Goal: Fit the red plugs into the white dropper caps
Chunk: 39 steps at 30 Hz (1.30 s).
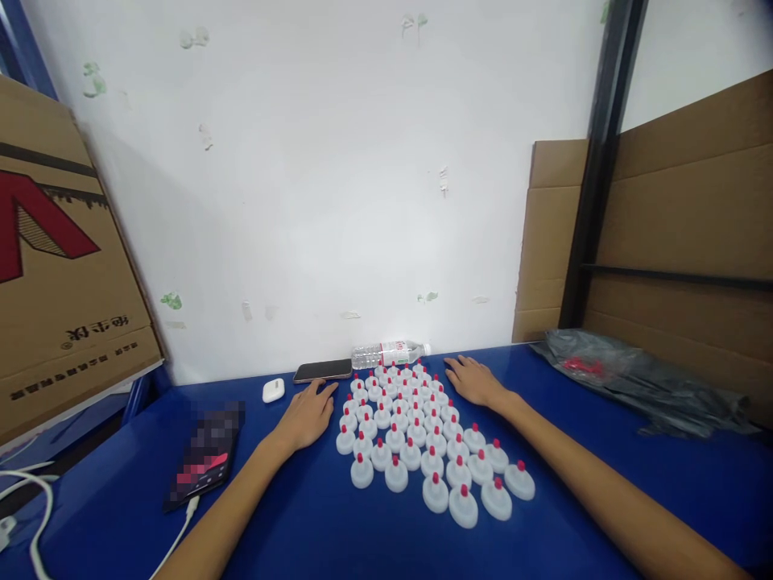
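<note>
Many small white bottle caps with red tips [410,456] stand upright in a loose cluster on the blue table [290,515]. My left hand [306,418] lies palm down on the table just left of the cluster, fingers stretched out and holding nothing. Its fingertips are close to a dark phone [323,370] near the wall. On the far right side of the cluster my right hand [474,382] also rests flat, fingers spread, with nothing in it. A clear water bottle [392,354] lies on its side behind the caps, against the wall.
A white earbud case [274,391] sits left of the phone. A lit phone [208,451] with a white charging cable [186,519] lies at the left. A grey plastic bag [640,383] with red pieces is at the right. Cardboard [66,266] stands on both sides.
</note>
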Each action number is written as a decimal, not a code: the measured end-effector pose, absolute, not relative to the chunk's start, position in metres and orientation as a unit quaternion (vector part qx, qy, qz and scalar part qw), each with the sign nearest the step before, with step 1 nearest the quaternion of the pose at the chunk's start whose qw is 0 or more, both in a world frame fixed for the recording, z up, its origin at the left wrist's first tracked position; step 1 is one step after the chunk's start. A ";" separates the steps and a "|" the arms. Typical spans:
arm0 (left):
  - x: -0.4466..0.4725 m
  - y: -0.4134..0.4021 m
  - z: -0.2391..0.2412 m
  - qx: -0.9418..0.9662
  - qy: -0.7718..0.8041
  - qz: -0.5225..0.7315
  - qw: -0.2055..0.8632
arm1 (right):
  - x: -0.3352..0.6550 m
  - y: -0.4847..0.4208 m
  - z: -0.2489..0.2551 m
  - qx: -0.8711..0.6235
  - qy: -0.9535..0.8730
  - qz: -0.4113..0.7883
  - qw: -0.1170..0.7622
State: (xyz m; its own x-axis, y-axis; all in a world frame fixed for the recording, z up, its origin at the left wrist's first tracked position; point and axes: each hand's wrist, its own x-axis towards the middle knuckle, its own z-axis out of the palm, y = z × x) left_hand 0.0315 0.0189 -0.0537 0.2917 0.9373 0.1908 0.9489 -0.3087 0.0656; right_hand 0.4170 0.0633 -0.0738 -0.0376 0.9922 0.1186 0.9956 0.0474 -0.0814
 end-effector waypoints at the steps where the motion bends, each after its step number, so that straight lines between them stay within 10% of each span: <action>1: 0.031 0.019 -0.054 -0.803 -0.588 -0.096 0.030 | 0.417 0.063 -0.074 -0.690 -0.720 -0.012 0.071; 39: 0.032 0.016 -0.053 -0.796 -0.597 -0.099 0.021 | 0.418 0.062 -0.073 -0.684 -0.726 -0.010 0.071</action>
